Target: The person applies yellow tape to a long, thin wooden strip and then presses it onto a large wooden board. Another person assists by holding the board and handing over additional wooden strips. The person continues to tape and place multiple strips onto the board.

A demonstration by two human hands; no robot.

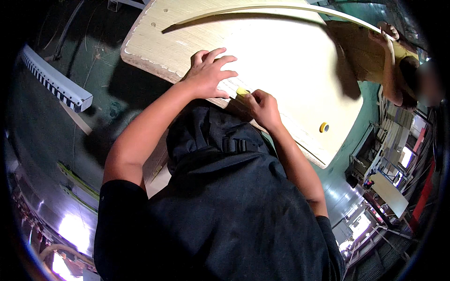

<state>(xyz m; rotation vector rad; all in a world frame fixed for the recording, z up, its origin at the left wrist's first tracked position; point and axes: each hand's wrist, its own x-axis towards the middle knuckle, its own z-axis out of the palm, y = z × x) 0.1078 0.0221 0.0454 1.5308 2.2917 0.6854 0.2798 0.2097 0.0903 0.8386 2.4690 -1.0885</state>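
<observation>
A large pale wooden panel (281, 61) with rounded corners lies in front of me. My left hand (209, 75) rests near its close edge with the fingers spread and nothing gripped. Just to the right, my right hand (265, 107) is closed on a small yellow block (242, 92), whose exact kind I cannot make out. The block sits against a light strip (229, 85) along the panel's near edge, partly covered by my fingers. Farther right on the panel lies a small round yellow and black item (324, 127), like a tape roll or tape measure.
At the far right another person's hand (388, 33) holds a long curved pale strip (262, 6) that arches over the panel's far side. A white slotted beam (56, 77) stands at the left over the green floor (101, 70). Stacked boards (393, 131) are at the right.
</observation>
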